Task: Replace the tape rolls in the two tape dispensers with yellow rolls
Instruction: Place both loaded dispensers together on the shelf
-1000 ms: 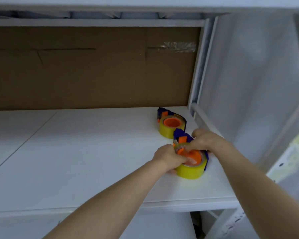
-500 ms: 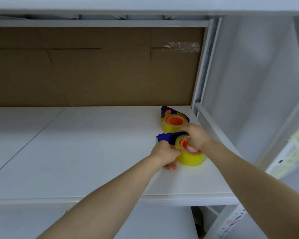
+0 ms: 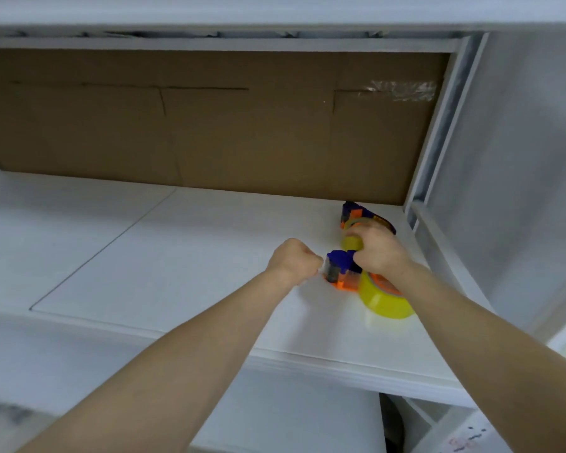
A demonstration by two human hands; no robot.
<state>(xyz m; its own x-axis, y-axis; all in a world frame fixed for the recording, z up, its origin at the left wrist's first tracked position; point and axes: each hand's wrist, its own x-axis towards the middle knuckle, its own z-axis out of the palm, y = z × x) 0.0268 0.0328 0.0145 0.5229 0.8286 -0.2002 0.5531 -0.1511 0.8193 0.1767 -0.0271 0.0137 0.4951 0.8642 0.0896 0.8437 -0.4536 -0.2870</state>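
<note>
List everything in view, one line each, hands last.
Shelf: one, white, across the view.
Cardboard sheet: one, brown, behind the shelf.
Clear tape patch: one, shiny, cardboard's upper right.
Near tape dispenser: one, blue and orange with yellow roll, shelf's right side.
Far tape dispenser: one, same colours and yellow roll, back right corner, partly behind the right hand.
Left hand: one, curled at the near dispenser's front; pinching tape or not is unclear.
Right hand: one, grips the near dispenser from above.

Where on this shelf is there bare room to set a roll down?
Bare: white shelf left of the left hand, back to the cardboard panel, and the front strip. Crowded: right rear, with right hand, near dispenser and far dispenser.
</note>
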